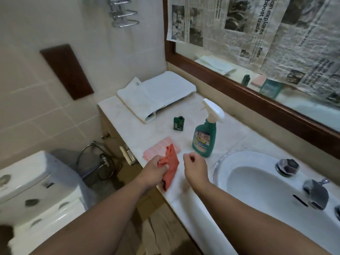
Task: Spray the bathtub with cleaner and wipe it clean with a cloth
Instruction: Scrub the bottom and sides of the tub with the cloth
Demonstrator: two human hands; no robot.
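Note:
A green spray bottle (204,136) with a white trigger head stands upright on the marble counter (150,129), left of the sink. My left hand (155,169) grips a crumpled red cloth (171,167) at the counter's front edge. Part of the red cloth lies over a folded pink cloth (158,147) on the counter. My right hand (195,165) hovers with loosely curled fingers, holding nothing, just below and left of the bottle. No bathtub shows directly; only a pale reflection appears in the mirror.
A small dark green bottle (177,123) stands behind the cloths. Folded white towels (156,94) lie at the counter's far end. A white sink (257,181) with chrome taps (315,194) sits right. A toilet (36,190) is at lower left. Newspaper covers the mirror (276,34).

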